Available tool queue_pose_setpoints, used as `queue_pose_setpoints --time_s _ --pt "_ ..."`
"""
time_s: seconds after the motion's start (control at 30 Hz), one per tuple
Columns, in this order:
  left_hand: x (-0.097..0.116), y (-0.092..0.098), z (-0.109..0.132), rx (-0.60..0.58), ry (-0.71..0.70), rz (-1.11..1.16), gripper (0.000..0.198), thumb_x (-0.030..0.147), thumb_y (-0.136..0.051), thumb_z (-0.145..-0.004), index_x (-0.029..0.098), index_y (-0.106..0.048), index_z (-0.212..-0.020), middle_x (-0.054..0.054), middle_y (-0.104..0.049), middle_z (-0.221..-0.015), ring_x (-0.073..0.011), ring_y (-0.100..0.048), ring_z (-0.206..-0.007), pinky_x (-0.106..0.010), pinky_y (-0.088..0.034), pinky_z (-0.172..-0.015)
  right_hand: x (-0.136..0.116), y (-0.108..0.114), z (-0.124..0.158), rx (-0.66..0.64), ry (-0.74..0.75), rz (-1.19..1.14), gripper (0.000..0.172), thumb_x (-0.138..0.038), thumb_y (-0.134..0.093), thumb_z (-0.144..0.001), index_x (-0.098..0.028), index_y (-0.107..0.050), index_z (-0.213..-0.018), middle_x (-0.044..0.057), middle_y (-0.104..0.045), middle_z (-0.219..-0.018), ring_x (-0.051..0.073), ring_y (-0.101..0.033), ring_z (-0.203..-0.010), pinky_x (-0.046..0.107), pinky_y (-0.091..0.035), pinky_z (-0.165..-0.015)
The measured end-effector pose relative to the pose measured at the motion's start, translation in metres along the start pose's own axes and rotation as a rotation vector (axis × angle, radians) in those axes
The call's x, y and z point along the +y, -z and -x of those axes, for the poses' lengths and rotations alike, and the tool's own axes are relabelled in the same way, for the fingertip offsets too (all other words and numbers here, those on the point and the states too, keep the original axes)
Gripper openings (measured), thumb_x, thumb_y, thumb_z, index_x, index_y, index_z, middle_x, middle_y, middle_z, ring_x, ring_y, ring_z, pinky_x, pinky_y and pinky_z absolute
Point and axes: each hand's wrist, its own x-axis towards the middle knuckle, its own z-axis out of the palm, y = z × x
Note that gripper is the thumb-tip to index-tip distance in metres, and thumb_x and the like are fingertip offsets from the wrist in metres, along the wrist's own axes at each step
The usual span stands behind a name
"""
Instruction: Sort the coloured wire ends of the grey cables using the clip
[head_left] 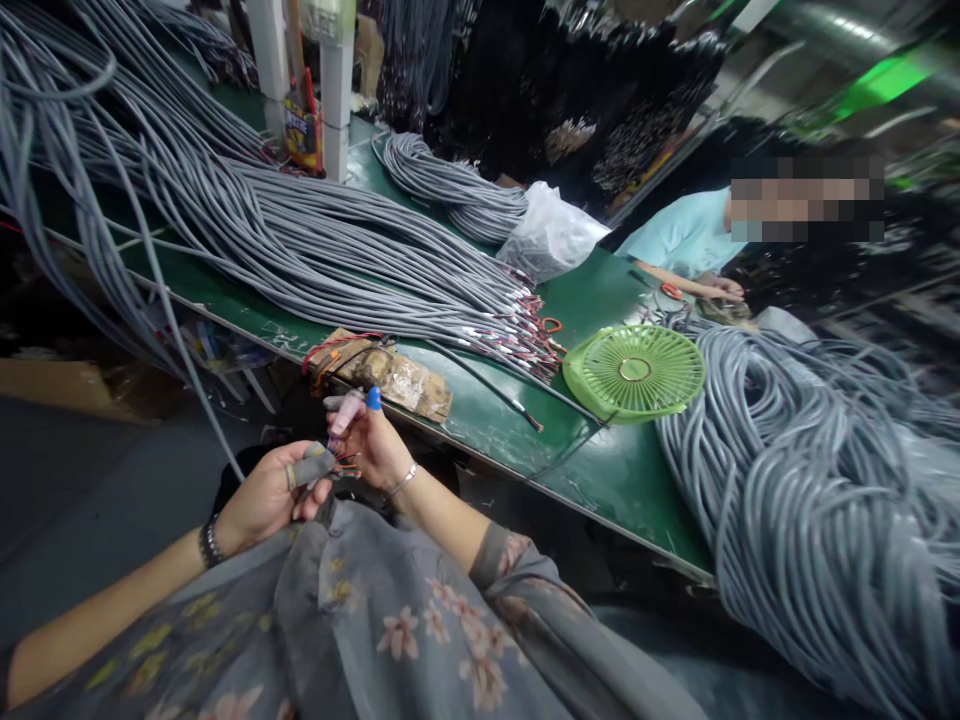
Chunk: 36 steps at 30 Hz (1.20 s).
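My left hand (274,490), with a grey covering on a finger, is closed on the end of a grey cable, whose thin coloured wires (346,463) fan out between my hands. Close beside it, my right hand (375,440) has its fingers pinched at those wires, with a blue cover on the thumb and a pale one on a finger. Both hands are above my lap, just off the table's near edge. A wooden block (397,380) wrapped in tape lies on that edge, beyond my hands.
Long grey cables (322,250) with stripped ends cover the green table (585,470). A green fan (635,372) stands right of them. Coiled cables (810,480) hang over the right side. A plastic bag (551,232) lies behind; a person in light blue (682,235) works across the table.
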Motion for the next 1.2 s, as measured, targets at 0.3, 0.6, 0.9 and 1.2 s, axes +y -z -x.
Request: queue_pose_setpoints --time_s 0.3,0.6,0.9,1.2 --pt "0.0 -0.001 0.011 0.056 -0.037 -0.038 0.038 0.043 -0.086 -0.053 0.016 -0.059 -0.055 0.001 -0.061 -0.045 -0.0059 -0.046 -0.034 -0.016 -0.032 -0.036 -0.002 0.004 0.005 -0.059 0.03 0.035 0.042 -0.06 -0.067 -0.086 -0.018 -0.065 -0.08 0.001 -0.064 -0.073 0.011 -0.054 -0.061 0.021 -0.048 -0.055" --pt "0.004 -0.004 0.005 0.058 -0.044 -0.015 0.033 0.038 -0.084 -0.054 0.017 -0.059 -0.057 0.003 -0.059 -0.045 -0.0062 -0.044 -0.033 -0.018 -0.03 -0.036 0.0 0.007 0.001 -0.011 0.138 0.164 0.045 -0.064 -0.07 -0.078 -0.019 -0.067 -0.081 0.0 -0.061 -0.067 0.012 -0.051 -0.058 0.024 -0.046 -0.054" --pt "0.007 0.003 -0.005 -0.018 -0.033 -0.025 0.038 0.042 -0.086 -0.053 0.018 -0.057 -0.057 0.004 -0.057 -0.042 -0.0058 -0.041 -0.031 -0.018 -0.027 -0.035 0.007 0.009 -0.003 0.024 0.181 0.261 0.061 -0.08 -0.058 -0.077 -0.02 -0.068 -0.078 0.002 -0.062 -0.065 0.016 -0.057 -0.062 0.029 -0.049 -0.062" --pt "0.003 0.003 -0.007 -0.037 -0.009 -0.029 0.038 0.042 -0.085 -0.053 0.018 -0.056 -0.055 0.004 -0.056 -0.041 -0.0058 -0.04 -0.031 -0.018 -0.026 -0.036 0.003 0.003 -0.005 0.031 0.084 0.065 0.048 -0.064 -0.071 -0.08 -0.017 -0.067 -0.074 0.001 -0.06 -0.065 0.012 -0.053 -0.06 0.023 -0.047 -0.059"
